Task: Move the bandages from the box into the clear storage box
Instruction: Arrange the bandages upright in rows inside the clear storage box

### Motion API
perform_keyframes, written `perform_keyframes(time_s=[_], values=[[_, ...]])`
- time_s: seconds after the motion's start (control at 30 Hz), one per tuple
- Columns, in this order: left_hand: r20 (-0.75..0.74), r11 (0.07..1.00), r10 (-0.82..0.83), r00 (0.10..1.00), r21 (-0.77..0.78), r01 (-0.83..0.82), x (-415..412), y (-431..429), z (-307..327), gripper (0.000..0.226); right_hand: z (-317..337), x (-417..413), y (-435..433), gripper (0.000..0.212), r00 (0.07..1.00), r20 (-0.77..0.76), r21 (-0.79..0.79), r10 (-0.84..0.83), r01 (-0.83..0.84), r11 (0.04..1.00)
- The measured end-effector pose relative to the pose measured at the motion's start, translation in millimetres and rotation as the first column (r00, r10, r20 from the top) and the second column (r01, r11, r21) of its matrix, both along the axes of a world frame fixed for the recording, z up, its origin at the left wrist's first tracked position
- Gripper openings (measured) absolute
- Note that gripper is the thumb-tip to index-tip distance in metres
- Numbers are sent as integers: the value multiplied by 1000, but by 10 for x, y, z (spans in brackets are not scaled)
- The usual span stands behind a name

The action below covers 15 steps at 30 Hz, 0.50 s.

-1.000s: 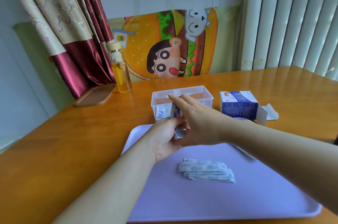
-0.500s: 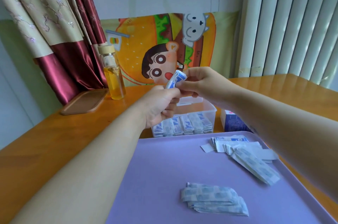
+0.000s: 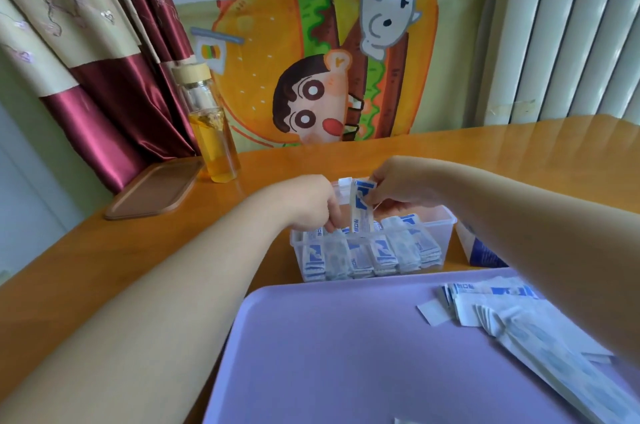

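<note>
A lilac tray (image 3: 329,354) lies nearest me on my orange wooden table (image 3: 86,268). Far left, a glass bottle (image 3: 213,133) half full of amber liquid stands just beside a brown wooden lid (image 3: 152,190). Behind them are a cartoon burger cloth (image 3: 311,53), a red-and-cream curtain (image 3: 97,77) and white vertical blinds (image 3: 571,25).

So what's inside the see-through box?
Wrapped bandages stand in a row in the clear storage box, along its front. The right hand pinches another bandage above them. It and the left hand hide the back part.

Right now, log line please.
right hand: pinches bandage over clear storage box | left hand: fingers in box | purple tray: loose bandages
</note>
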<state>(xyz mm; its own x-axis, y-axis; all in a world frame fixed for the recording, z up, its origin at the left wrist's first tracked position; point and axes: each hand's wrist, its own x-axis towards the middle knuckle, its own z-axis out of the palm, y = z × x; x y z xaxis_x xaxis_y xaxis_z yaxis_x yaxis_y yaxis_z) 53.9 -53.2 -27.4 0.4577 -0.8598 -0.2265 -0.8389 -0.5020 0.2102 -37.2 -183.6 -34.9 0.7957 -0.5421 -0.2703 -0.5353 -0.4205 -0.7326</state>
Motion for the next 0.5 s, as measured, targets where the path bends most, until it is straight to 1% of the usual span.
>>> perform_keyframes(time_s=[0.03,0.07,0.13,0.2,0.27,0.33,0.43,0.5], values=[[15,999,-14,1000,42,13,36,-47,-53,52,-60,55,-12,4,999,-29,28,24,-23,999],[39,997,-28,999,70,26,54,-64,-72,54,-88,95,4,5,997,-56,20,49,-48,999],[90,990,-67,994,132,55,76,-132,-131,52,-168,180,-8,6,989,-117,-21,91,-94,995],[173,975,-111,979,209,74,71,-163,-177,51,-231,226,-21,11,982,-152,-55,114,-124,991],[234,962,-133,963,265,68,67,-179,-208,47,-263,235,-25,12,968,-208,-139,142,-173,975],[243,956,-136,960,285,63,62,-188,-209,41,-281,224,-15,12,955,-253,-259,155,-221,940],[234,953,-128,964,298,54,57,-201,-213,30,-328,230,1,26,941,-289,-399,175,-285,872],[231,953,-116,966,299,43,56,-204,-218,26,-350,238,32,32,934,-309,-494,179,-319,809]])
